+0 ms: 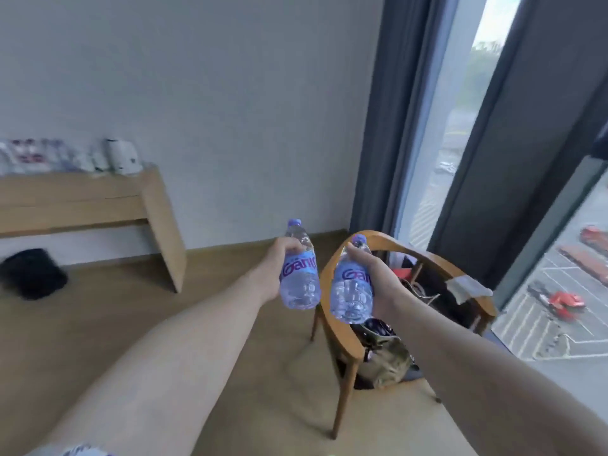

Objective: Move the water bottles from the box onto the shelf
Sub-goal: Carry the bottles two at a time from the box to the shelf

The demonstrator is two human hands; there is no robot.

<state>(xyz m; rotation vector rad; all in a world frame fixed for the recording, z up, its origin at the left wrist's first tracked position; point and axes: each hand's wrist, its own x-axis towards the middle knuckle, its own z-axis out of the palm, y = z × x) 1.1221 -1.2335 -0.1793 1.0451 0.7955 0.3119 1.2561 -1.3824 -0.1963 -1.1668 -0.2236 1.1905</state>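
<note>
A wooden shelf point(98, 195) stands against the wall, far left of the chair point(404, 291), and it carries a blurred row of bottles point(39, 156) and a white kettle point(121, 156). Under the shelf lies a black bag point(33, 273) on the floor. Just left of the chair, the left hand point(279, 258) has its grip curled around a water bottle point(301, 274), held upright in the air. In front of the chair back, the right hand point(378, 278) grips a second water bottle point(350, 291), cap up. On the chair seat lie some bags point(385, 353). Right of the chair are dark curtains point(513, 159) and a window point(460, 126).
</note>
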